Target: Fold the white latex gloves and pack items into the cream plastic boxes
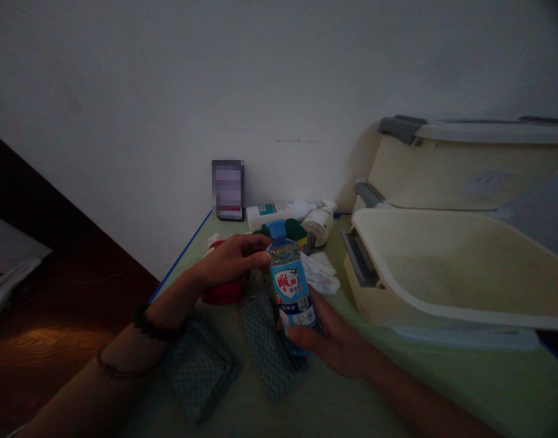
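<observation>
A clear dish soap bottle with a blue label and a blue cap is held up over the table, tilted slightly. My right hand wraps round its lower part, thumb across the front. At its neck, my left hand has thumb and fingers closed on the bottle's left side. Below lie two grey-green patterned cloths, one folded on the left and one under the bottle. Behind my left hand is a red item, partly hidden. A green and yellow sponge shows behind the cap.
An open cream storage box stands on the right, its lid raised against the wall. Toward the back lie a white spray bottle, a white roll-like container and a white cloth. A phone leans on the wall.
</observation>
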Available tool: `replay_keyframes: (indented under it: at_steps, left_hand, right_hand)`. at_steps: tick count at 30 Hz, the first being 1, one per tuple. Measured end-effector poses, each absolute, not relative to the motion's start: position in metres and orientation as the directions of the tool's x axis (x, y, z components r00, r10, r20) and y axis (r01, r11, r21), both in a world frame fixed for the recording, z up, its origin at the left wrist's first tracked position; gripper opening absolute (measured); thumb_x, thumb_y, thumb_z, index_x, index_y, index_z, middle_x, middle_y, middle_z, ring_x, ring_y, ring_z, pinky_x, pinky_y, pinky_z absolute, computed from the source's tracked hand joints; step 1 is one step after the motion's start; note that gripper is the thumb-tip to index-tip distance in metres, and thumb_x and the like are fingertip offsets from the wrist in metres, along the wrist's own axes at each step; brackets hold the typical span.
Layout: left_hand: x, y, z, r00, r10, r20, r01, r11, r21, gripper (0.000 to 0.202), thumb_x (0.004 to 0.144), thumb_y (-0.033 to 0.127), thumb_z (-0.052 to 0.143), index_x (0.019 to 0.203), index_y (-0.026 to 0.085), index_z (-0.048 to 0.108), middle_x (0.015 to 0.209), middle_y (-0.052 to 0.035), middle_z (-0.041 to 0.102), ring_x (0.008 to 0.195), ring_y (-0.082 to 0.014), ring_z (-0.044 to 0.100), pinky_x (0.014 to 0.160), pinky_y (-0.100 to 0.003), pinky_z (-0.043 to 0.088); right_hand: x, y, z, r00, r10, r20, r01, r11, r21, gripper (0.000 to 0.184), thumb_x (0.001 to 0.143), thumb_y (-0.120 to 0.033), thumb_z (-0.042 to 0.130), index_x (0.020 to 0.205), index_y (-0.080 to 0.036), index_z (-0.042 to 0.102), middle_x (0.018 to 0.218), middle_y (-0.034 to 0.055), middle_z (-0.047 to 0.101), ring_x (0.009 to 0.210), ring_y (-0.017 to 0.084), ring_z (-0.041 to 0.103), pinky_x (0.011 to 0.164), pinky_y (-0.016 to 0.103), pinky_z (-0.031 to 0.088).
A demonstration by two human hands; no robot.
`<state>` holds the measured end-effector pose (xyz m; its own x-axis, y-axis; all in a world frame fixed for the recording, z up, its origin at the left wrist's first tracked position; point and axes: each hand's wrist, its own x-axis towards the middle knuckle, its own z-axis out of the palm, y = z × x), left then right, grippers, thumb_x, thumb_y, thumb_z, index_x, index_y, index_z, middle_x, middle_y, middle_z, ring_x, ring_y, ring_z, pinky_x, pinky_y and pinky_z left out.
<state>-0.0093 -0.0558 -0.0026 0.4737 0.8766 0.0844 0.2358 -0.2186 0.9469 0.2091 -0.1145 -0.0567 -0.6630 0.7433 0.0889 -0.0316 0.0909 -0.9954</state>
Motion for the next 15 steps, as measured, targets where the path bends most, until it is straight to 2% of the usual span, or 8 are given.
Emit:
replay_keyframes:
  at_steps: [4,11,15]
  left_hand:
    - [-0.0092,-0.0542,-0.0019,0.497,0.862,0.099,0.232,-0.242,0.942,0.026,0.078,0.031,0.06,0.098,0.015,0.067,0.095,-0.0077,0.072,0.086,-0.0198,0.067,0.076,-0.029,0.052]
    - [-0.009,-0.0548,-0.0018,0.516,0.853,0.081,0.179,-0.2,0.963,0.03,0.077,0.03,0.061,0.104,0.015,0.064,0.101,-0.0088,0.071,0.091,-0.0203,0.066,0.08,-0.031,0.051]
    - [-0.0063,-0.055,-0.0007,0.512,0.856,0.071,0.19,-0.193,0.963,0.026,0.076,0.028,0.063,0.099,0.015,0.063,0.095,-0.0064,0.071,0.087,-0.0177,0.066,0.079,-0.029,0.05]
  right_hand:
    - [0.2087,-0.1149,-0.0568,-0.652,0.754,0.087,-0.019,0.098,-0.995,0.041,0.084,-0.042,0.057,0.117,-0.023,0.044,0.094,0.0042,0.056,0.083,0.018,0.054,0.077,0.036,0.045]
    - [0.2077,-0.1171,-0.0557,-0.636,0.765,0.102,-0.013,0.121,-0.993,0.038,0.083,-0.045,0.056,0.112,-0.021,0.046,0.091,0.0043,0.057,0.081,0.019,0.054,0.072,0.034,0.045]
    - [0.205,-0.1186,-0.0546,-0.565,0.816,0.12,-0.005,0.141,-0.99,0.039,0.083,-0.043,0.057,0.114,-0.02,0.047,0.098,0.0055,0.058,0.087,0.02,0.054,0.077,0.034,0.044]
